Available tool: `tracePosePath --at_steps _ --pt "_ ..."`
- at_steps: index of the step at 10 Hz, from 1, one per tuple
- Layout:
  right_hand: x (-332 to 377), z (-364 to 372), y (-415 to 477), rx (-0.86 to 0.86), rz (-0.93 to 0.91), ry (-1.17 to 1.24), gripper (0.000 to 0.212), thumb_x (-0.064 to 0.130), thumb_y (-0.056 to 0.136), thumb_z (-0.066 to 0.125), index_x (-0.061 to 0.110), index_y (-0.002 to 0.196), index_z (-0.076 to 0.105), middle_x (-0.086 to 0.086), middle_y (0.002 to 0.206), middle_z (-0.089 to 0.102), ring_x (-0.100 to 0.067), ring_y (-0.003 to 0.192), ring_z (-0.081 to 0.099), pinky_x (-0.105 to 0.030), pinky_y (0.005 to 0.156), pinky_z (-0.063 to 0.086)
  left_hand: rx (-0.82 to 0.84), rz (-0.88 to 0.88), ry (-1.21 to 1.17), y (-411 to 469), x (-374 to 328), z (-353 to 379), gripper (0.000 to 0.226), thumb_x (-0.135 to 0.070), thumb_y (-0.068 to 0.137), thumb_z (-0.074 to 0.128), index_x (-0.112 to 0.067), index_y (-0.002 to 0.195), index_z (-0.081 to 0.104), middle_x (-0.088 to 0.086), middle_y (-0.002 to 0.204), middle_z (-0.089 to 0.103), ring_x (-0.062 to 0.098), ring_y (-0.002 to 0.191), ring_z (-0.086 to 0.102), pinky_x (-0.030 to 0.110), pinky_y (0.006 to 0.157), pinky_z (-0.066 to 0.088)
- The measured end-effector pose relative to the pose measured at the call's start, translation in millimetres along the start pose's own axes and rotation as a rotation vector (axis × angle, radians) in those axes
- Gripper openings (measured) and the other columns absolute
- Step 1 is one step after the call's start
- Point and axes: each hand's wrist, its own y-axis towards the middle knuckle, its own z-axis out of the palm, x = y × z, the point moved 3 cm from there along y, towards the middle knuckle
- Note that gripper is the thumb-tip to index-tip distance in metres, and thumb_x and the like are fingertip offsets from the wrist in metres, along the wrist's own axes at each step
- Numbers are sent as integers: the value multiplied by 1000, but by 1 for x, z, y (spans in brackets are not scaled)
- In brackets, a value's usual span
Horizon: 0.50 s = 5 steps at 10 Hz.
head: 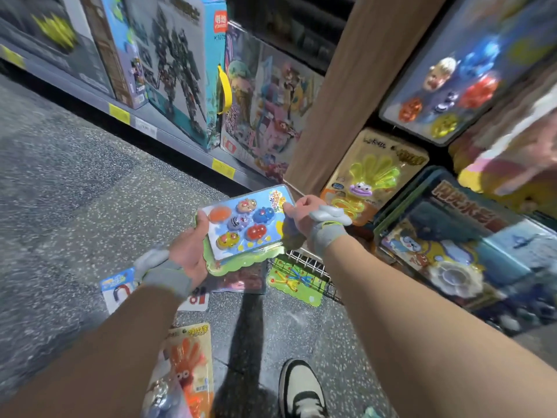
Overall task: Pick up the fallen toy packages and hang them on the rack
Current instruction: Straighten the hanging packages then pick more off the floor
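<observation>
Toy package (245,226) held face-up between left hand (189,250) and right hand (301,213)

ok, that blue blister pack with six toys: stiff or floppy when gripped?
Probably fairly stiff: the blue blister pack lies flat, held only at its ends by left hand and right hand. Likely light: thin card. Glossy plastic front may slip.

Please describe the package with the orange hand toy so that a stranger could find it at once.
Start from the grey speckled floor in front of the toy shelves. Left of the black-and-white shoe lies a yellow card package. It alone holds an orange hand-shaped toy; the nearby package shows a horseshoe magnet.
</observation>
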Motion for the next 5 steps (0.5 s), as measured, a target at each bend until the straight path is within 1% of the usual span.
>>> tracePosePath --at_steps 1,2,3,4,5 --pt "6 -17 -19 42 33 78 37 58 79 62 24 69 53 1 78 67 -25 83 67 -40 84 55 19 -10 -68 -114 -50 31 87 -86 67 55 -15 119 59 11 117 65 28 109 64 56 99 48" --pt "17 -44 -48 167 47 49 47 68 78 55 21 69 58 3 77 68 -23 78 68 -40 85 54 133 -171 -226 -144 -61 45 74 -73 90 31 -20 135 57 18 130 62 42 116 61 66 98 43" --pt "35 -78 -83 255 28 76 39 59 87 57 22 94 66 3 97 64 -10 71 58 -22 70 50 114 -210 -295 -192 -87 58 69 -68 95 21 -19 119 63 15 116 70 38 92 71 53 67 59" --pt "54 -113 -127 323 30 180 32 34 96 55 8 114 61 -8 106 59 -16 92 53 -40 96 49 -43 -161 -149 -254 -124 63 69 -61 98 30 -8 137 50 15 139 54 35 120 58 48 98 49" --pt "63 -135 -155 311 85 252 26 43 91 59 19 82 60 -10 95 71 -32 91 68 -51 88 54 109 -219 -174 -296 -150 66 68 -63 99 13 -19 121 61 10 129 63 28 101 68 46 74 59"
